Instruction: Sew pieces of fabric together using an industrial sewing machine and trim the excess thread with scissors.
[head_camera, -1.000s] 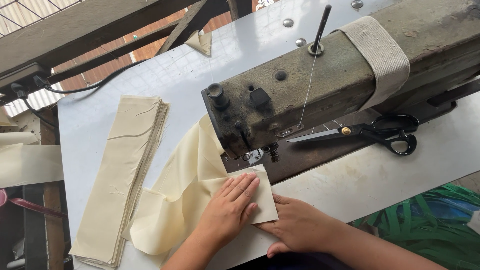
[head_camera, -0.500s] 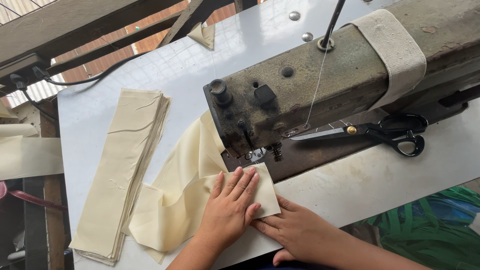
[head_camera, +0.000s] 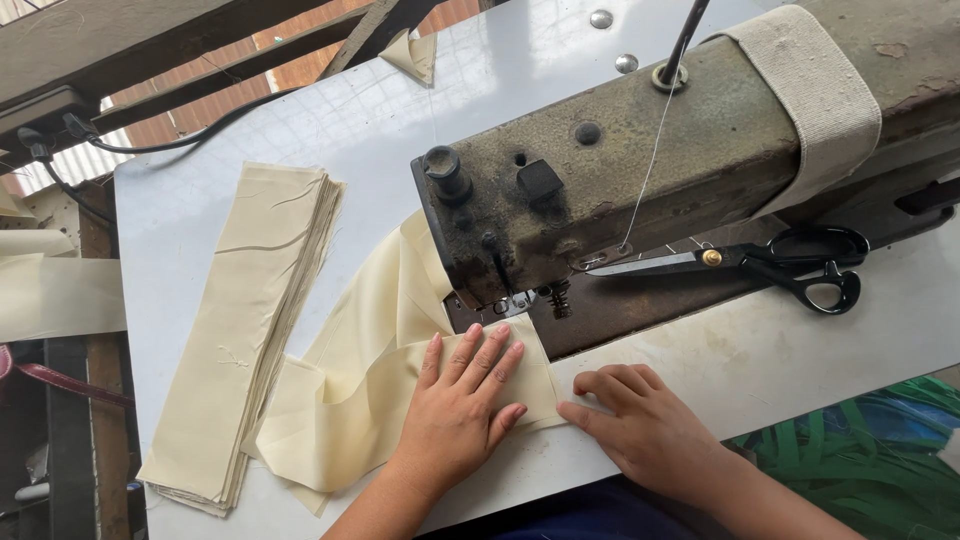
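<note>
Pressing my left hand (head_camera: 462, 400) flat, fingers spread, on the cream fabric strip (head_camera: 390, 370) at lower centre under the sewing machine (head_camera: 640, 160); my right hand (head_camera: 640, 420) pins its edge, fingers half-curled. It looks light and limp; best held by the edges.

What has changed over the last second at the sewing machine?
The left hand slid with the cream strip up toward the needle area; the right hand moved up beside the strip's right edge. Nothing was picked up or let go. The pile of strips and the scissors lie as before.
</note>
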